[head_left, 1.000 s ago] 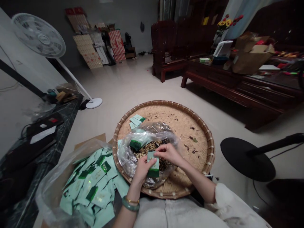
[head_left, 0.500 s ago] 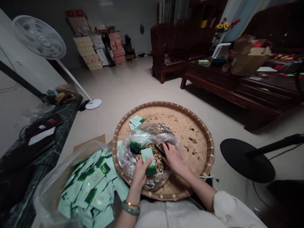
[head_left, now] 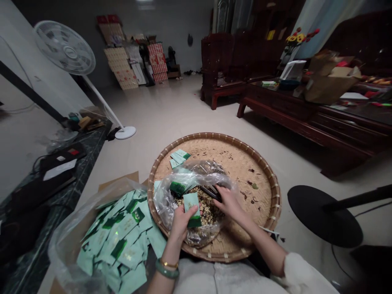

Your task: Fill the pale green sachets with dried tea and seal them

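My left hand (head_left: 182,219) pinches a small pale-green tea packet (head_left: 191,201) with a dark green lower edge, held upright with the thumb across its front. Below it, a clear plastic bag (head_left: 161,201) lies open, filled with a loose dried mix (head_left: 209,213) of pale and dark bits. Inside the bag's mouth my right hand (head_left: 228,201) is closed on a slim dark tool (head_left: 212,193); its far end is hard to make out. Several green packets (head_left: 178,188) rest in the bag at the left. All of this sits on a round woven bamboo tray (head_left: 263,179).
More packets (head_left: 180,156) lie on the tray's far left. Left of the tray, a plastic-lined box holds a heap of green packets (head_left: 122,241). A white fan (head_left: 125,132), a black stand base (head_left: 324,214) and a dark wooden table (head_left: 284,108) stand around.
My right hand has shifted slightly, and more of the dark tool shows. The left hand still holds the packet. The whole view has swung a little to the left.
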Motion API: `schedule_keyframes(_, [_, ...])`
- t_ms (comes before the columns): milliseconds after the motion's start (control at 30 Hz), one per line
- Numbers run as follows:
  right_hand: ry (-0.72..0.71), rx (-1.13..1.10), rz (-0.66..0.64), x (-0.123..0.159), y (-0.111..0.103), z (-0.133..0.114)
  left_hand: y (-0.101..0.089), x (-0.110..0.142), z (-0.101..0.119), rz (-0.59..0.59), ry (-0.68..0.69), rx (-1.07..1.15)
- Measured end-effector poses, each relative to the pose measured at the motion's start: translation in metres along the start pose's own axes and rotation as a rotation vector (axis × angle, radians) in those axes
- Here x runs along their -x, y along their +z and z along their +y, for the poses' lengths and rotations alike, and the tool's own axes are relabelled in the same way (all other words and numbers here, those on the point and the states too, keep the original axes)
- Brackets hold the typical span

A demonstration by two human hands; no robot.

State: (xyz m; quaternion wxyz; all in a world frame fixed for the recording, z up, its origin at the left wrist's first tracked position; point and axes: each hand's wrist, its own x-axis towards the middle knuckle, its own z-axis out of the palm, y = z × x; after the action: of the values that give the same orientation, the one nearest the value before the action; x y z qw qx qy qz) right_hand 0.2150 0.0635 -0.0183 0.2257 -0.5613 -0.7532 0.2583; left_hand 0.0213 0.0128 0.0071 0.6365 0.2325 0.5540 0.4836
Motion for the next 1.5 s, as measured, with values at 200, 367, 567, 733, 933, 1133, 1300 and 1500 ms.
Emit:
schedule_keyframes(200, [0.033,-0.516,-0.328,0.006,-0.045,-0.018,0.0,-0.001,0.0,-0.066,-0.016,-0.104])
schedule_keyframes(367, [-0.014,-0.561,-0.401,-0.001,-0.048,-0.039,0.005,0.0,0.001,-0.139,-0.018,-0.168])
schedule_keyframes(567, [-0.042,-0.531,-0.349,-0.008,-0.04,-0.046,0.004,0.001,0.004,-0.161,-0.042,-0.225])
schedule_keyframes(733, [-0.002,-0.522,-0.281,-0.008,-0.04,-0.044,0.0,0.001,0.0,-0.172,-0.008,-0.185])
schedule_keyframes(933, [0.154,-0.722,-0.38,-0.014,-0.034,-0.032,-0.005,-0.003,-0.003,-0.106,0.162,-0.3])
schedule_keyframes(1133, [0.227,-0.791,-0.423,-0.017,-0.045,-0.022,-0.014,-0.006,-0.003,-0.06,0.206,-0.349])
schedule_keyframes(1300, [0.109,-0.686,-0.365,-0.013,-0.039,-0.027,-0.01,-0.006,0.0,-0.103,0.205,-0.376])
schedule_keyframes(1500, [0.153,-0.664,-0.399,-0.013,-0.035,-0.027,-0.01,-0.006,0.001,-0.134,0.178,-0.359])
